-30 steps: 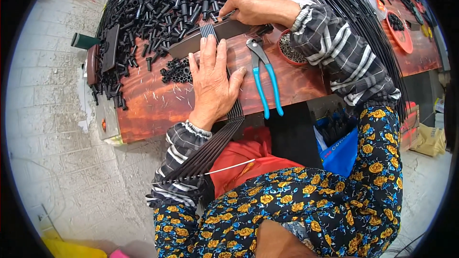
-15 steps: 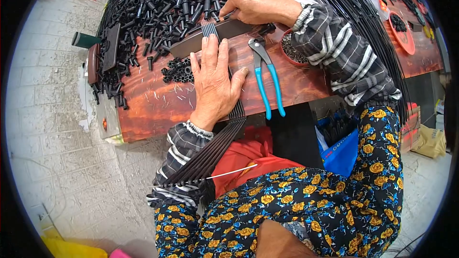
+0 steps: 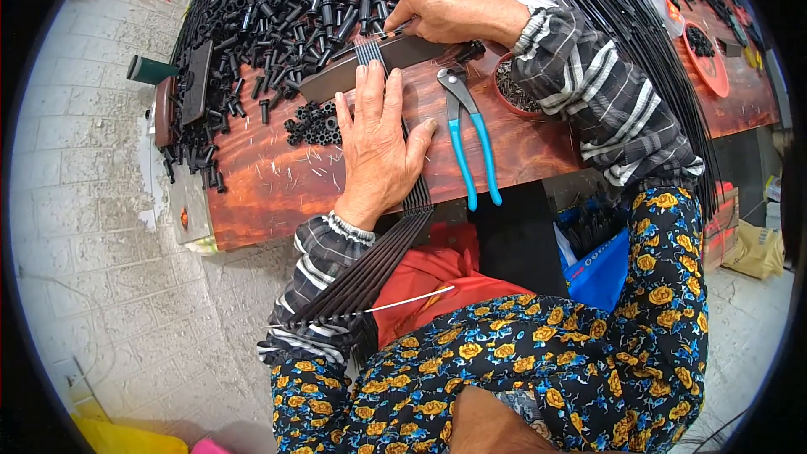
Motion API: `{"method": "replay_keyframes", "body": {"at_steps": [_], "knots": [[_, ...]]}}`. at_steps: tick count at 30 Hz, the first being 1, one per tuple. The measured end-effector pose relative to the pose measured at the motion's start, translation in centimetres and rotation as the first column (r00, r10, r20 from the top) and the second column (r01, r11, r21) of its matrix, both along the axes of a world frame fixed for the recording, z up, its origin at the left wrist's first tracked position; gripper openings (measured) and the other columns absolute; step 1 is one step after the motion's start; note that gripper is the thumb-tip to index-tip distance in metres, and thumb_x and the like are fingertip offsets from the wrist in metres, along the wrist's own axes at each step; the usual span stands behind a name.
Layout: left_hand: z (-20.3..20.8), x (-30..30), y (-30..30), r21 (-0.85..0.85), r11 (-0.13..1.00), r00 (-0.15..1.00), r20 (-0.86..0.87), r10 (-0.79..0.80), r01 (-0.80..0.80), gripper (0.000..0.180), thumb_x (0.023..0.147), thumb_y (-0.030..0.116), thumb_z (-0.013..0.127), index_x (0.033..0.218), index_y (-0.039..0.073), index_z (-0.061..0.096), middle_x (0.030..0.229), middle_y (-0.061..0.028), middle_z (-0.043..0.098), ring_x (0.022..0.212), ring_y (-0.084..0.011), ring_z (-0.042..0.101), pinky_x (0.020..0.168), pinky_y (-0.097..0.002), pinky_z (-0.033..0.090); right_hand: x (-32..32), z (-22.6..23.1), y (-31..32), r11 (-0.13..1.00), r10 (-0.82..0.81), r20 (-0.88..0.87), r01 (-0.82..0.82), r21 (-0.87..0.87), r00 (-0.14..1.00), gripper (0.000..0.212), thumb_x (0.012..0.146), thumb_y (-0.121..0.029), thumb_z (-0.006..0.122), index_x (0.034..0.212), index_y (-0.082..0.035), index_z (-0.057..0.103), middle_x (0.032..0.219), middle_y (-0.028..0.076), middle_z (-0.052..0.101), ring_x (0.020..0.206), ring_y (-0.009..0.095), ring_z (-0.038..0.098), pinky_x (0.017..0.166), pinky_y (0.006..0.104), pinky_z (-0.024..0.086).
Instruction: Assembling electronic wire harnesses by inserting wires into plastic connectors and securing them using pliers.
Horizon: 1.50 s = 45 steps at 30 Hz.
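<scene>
My left hand (image 3: 374,139) lies flat with fingers stretched out, pressing a row of thin black cables (image 3: 357,282) against the wooden tabletop. The cables' pale, stripped-looking tips (image 3: 368,50) fan out past the fingertips, over a long dark bar (image 3: 408,53). My right hand (image 3: 450,10) is closed around a thin metal tool (image 3: 395,31), whose end meets those tips; its exact kind is hidden by the fingers. Blue-handled pliers (image 3: 455,92) rest on the table right of my left hand. Small black rings (image 3: 313,124) lie left of it.
Black tubular fittings (image 3: 277,21) heap across the table's far side. A red bowl of small metal bits (image 3: 513,92) sits under my right forearm. Long black cables (image 3: 622,25) run along the right. Across my lap, the cables hang over a white rod (image 3: 412,299).
</scene>
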<state>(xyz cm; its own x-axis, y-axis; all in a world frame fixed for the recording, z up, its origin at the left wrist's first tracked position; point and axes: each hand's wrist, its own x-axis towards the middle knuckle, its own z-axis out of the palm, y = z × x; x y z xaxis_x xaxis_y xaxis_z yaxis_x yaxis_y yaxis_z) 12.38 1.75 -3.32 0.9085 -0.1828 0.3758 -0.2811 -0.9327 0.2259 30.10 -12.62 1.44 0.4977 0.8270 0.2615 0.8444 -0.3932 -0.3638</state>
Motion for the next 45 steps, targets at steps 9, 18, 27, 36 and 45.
{"method": "replay_keyframes", "body": {"at_steps": [9,18,27,36,45], "knots": [[0.0,-0.1,0.0,-0.001,1.000,1.000,-0.010,-0.003,0.003,0.065,0.086,0.033,0.060,0.139,0.000,0.039,0.149,-0.0205,0.028,0.141,-0.0343,0.022,0.112,-0.0531,0.011,0.4,-0.1,-0.2,0.999,-0.023,-0.022,0.022,-0.040,1.000,0.030,0.076,-0.007,0.062,0.104,-0.011,0.071,0.089,0.016,0.069,0.083,0.033,0.066,0.075,0.0383,0.051],[0.0,0.0,0.1,0.004,1.000,1.000,-0.010,0.000,0.000,0.065,0.086,0.033,0.060,0.139,0.000,0.039,0.149,-0.0203,0.028,0.141,-0.0342,0.021,0.112,-0.0532,0.011,-0.1,0.4,0.0,0.997,-0.060,-0.035,0.058,-0.040,0.998,0.035,0.075,-0.004,0.055,0.105,-0.014,0.071,0.091,0.016,0.069,0.089,0.033,0.066,0.078,0.0413,0.052],[0.0,0.0,0.0,-0.002,1.000,1.000,-0.009,-0.002,0.002,0.065,0.086,0.032,0.060,0.138,0.000,0.039,0.149,-0.0208,0.028,0.141,-0.0343,0.022,0.112,-0.0527,0.011,-0.2,0.6,0.3,0.995,-0.077,-0.016,0.076,-0.063,0.997,0.033,0.076,-0.004,0.061,0.107,-0.013,0.071,0.095,0.016,0.069,0.087,0.033,0.065,0.076,0.0392,0.051],[0.0,0.0,0.0,-0.013,1.000,1.000,-0.008,0.001,-0.001,0.064,0.086,0.032,0.060,0.137,-0.001,0.040,0.149,-0.0210,0.028,0.141,-0.0347,0.022,0.112,-0.0527,0.012,0.4,1.6,0.4,0.980,-0.076,-0.024,0.070,-0.186,0.997,0.046,0.074,0.006,0.054,0.111,-0.017,0.070,0.099,0.015,0.069,0.088,0.031,0.066,0.076,0.0371,0.051],[-0.1,0.0,0.1,-0.017,1.000,1.000,-0.010,0.000,0.000,0.065,0.086,0.033,0.060,0.138,-0.001,0.040,0.149,-0.0213,0.028,0.141,-0.0349,0.021,0.112,-0.0541,0.012,0.4,1.3,0.9,0.985,-0.088,-0.123,0.068,-0.161,0.988,0.047,0.073,0.008,0.052,0.112,-0.013,0.069,0.103,0.018,0.067,0.093,0.034,0.064,0.080,0.0368,0.051]]}}
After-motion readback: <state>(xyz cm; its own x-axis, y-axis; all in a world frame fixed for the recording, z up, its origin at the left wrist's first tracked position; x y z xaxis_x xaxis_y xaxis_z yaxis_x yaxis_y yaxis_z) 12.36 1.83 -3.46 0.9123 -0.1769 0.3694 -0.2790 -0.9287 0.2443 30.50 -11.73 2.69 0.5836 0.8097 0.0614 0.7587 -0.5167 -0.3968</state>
